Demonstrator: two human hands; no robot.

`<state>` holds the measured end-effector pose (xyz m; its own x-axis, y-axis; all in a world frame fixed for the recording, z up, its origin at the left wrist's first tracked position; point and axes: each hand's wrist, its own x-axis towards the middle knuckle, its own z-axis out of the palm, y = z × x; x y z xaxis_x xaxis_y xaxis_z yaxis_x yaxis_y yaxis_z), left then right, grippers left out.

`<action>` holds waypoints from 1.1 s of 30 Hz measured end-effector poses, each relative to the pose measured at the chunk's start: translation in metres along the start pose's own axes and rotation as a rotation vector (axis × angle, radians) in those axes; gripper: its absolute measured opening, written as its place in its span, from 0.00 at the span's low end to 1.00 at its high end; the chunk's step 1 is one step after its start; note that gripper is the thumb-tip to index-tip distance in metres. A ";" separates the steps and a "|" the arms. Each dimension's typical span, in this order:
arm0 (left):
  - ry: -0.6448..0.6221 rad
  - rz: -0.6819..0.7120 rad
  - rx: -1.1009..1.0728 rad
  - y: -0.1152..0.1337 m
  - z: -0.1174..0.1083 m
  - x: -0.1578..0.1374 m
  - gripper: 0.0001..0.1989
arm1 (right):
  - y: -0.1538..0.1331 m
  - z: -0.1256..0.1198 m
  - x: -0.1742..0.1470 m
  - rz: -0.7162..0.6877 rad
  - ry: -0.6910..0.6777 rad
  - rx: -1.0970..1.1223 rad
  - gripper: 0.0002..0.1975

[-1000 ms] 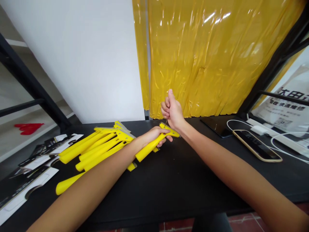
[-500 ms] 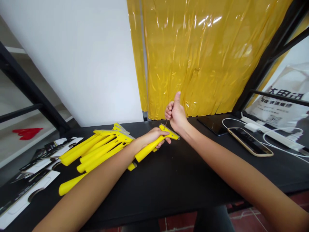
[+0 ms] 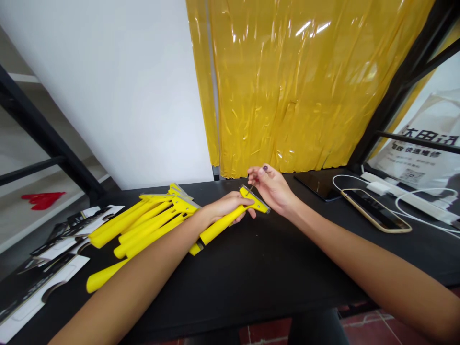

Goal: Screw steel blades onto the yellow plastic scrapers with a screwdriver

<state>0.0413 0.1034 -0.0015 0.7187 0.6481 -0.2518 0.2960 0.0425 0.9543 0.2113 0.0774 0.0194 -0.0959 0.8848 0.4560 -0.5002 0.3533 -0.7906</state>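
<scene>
My left hand point(image 3: 230, 205) grips a yellow scraper point(image 3: 223, 224) around the neck, its wide head with a metal strip angled up to the right. Just above that head, my right hand point(image 3: 275, 188) is closed on a small screwdriver point(image 3: 265, 168). Its dark end shows by the thumb, and the thin shaft points down at a screw in the scraper head; whether the tip sits in the screw I cannot tell. To the left, several more yellow scrapers point(image 3: 149, 223) lie in a loose pile, partly hidden by my left forearm.
Flat black-and-white cardboard packs point(image 3: 46, 282) are spread at the left of the black table point(image 3: 273, 273). On the right lie a phone point(image 3: 375, 210), a dark tablet-like slab point(image 3: 316, 186), white cables and a power strip point(image 3: 409, 199). A yellow plastic curtain point(image 3: 287, 86) hangs behind.
My right hand has come down from an upright, thumb-up pose and turned over toward the scraper, fingers now around the screwdriver's top. The left hand holds the scraper almost in the same place.
</scene>
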 end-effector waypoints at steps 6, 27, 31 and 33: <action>0.033 -0.030 -0.001 0.001 0.000 0.001 0.21 | -0.007 -0.012 0.000 -0.154 -0.053 -0.415 0.08; 0.083 0.061 -0.102 0.000 0.007 0.003 0.14 | -0.007 -0.006 -0.012 0.026 -0.078 -0.191 0.13; 0.080 0.034 -0.107 0.003 0.008 0.002 0.12 | -0.011 -0.005 -0.012 0.047 -0.086 -0.127 0.14; 0.084 0.042 -0.119 0.002 0.008 0.002 0.12 | -0.010 -0.004 -0.011 0.032 -0.062 -0.063 0.14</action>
<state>0.0484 0.0992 -0.0009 0.6725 0.7122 -0.2015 0.1866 0.1003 0.9773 0.2211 0.0657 0.0209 -0.1649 0.8763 0.4526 -0.4407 0.3450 -0.8287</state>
